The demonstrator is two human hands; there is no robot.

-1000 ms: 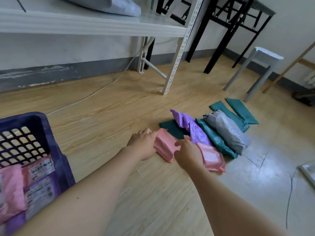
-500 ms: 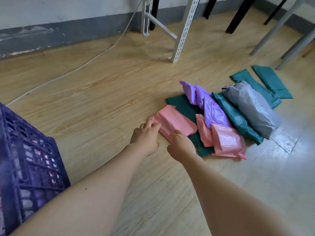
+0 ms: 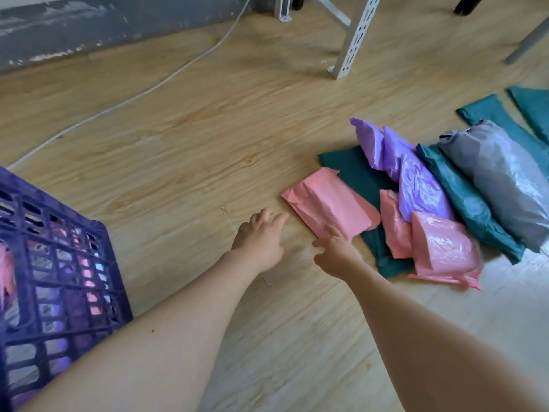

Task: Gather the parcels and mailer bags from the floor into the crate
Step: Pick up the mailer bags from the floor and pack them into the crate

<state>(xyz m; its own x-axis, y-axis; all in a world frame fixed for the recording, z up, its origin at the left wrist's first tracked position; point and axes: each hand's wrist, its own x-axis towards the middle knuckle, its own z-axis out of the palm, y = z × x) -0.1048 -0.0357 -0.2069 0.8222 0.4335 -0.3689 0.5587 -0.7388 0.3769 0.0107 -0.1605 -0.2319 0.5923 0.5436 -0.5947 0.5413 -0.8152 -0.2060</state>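
Left hand (image 3: 261, 237), right hand (image 3: 337, 254) now uncurled

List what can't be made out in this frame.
Head view throughout.
- crate: cut off by the left and bottom edges; contents only blurred colours through its lattice.
- dark green mailer: largely covered by the pink mailer.
- far teal bag: cut by the right edge.
- right hand: its back hides contact with the pink mailer.

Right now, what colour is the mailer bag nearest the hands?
Pink. The mailer bag shows clearly in the head view, lying partly over a dark green bag.
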